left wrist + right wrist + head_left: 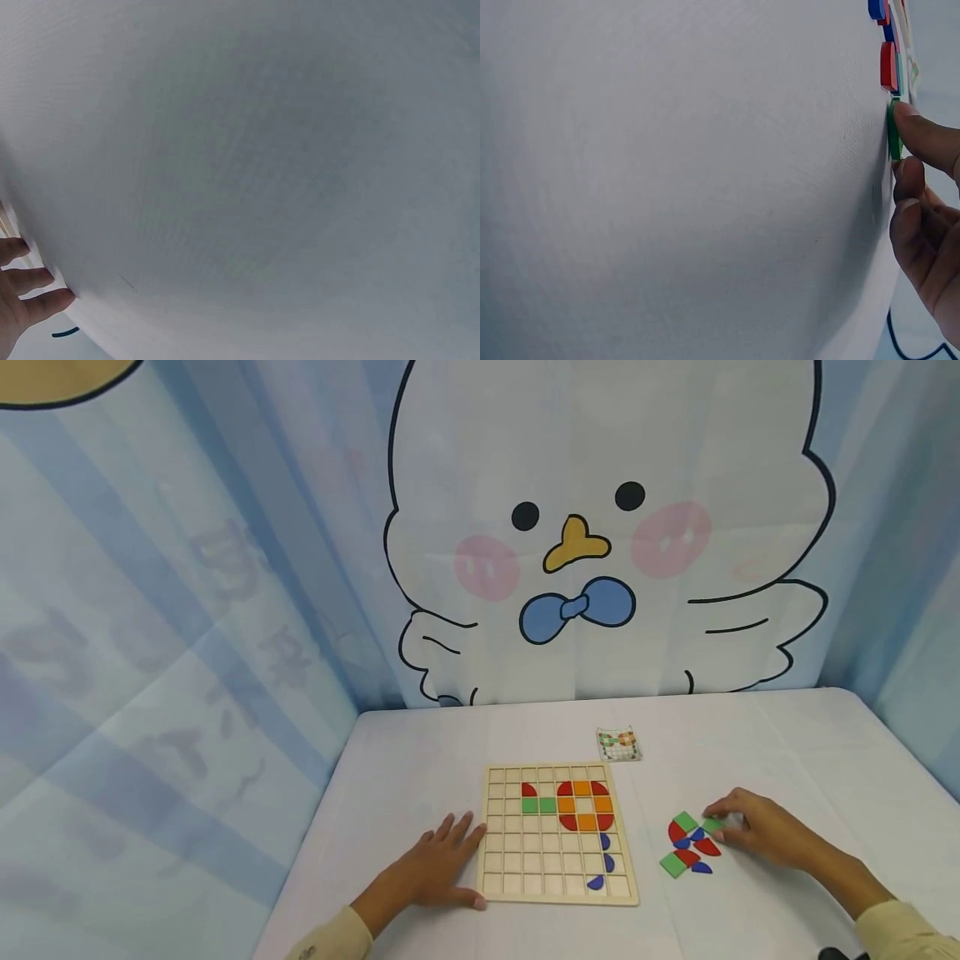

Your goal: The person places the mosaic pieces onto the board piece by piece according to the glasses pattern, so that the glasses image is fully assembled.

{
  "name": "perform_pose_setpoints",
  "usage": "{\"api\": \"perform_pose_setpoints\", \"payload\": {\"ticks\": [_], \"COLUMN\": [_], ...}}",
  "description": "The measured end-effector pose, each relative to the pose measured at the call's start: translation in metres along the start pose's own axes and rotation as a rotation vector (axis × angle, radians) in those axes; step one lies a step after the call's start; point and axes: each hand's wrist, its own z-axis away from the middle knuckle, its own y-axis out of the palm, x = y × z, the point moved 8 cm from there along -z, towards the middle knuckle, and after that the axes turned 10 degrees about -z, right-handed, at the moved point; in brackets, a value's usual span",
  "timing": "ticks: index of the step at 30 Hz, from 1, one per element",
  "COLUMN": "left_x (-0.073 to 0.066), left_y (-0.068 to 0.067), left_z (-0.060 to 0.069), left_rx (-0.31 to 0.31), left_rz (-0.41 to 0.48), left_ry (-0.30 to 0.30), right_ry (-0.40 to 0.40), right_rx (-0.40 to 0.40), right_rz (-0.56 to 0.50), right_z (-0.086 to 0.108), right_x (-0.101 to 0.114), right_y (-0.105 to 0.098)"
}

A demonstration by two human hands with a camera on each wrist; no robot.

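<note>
A wooden grid board (517,864) lies on the table. Red quarter-circle pieces, orange squares (582,788) and two green squares fill some upper cells; three blue half-round pieces (609,862) sit at its lower right. My left hand (442,864) rests palm down with spread fingers, its tips at the board's left edge. To the right of the board, my right hand (768,829) pinches a green square tile (894,131) between thumb and index finger, at the side of a loose pile. That pile has green squares (672,864), red quarter-circles (707,846) and blue pieces (701,867).
A small printed pattern card (619,744) lies behind the board. The white-covered table (420,768) meets a cartoon-printed curtain (480,668) at its back edge. A dark object (832,953) shows at the lower right.
</note>
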Motion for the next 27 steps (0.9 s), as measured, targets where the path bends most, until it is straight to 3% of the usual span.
{"api": "perform_pose_setpoints", "payload": {"ticks": [13,18,27], "left_x": [0.001,0.000,0.000], "left_y": [0.003,0.002,0.000], "left_z": [-0.001,-0.001,0.000], "left_rx": [0.006,0.003,0.016], "left_rz": [0.010,0.017,0.026], "left_ry": [-0.011,-0.013,-0.018], "right_ry": [0.013,-0.012,0.045], "right_rx": [0.042,-0.017,-0.077], "right_rz": [-0.083,-0.114,-0.210], "right_z": [-0.001,-0.002,-0.017], "right_x": [0.001,0.004,0.020], "right_y": [0.003,-0.001,-0.003]}}
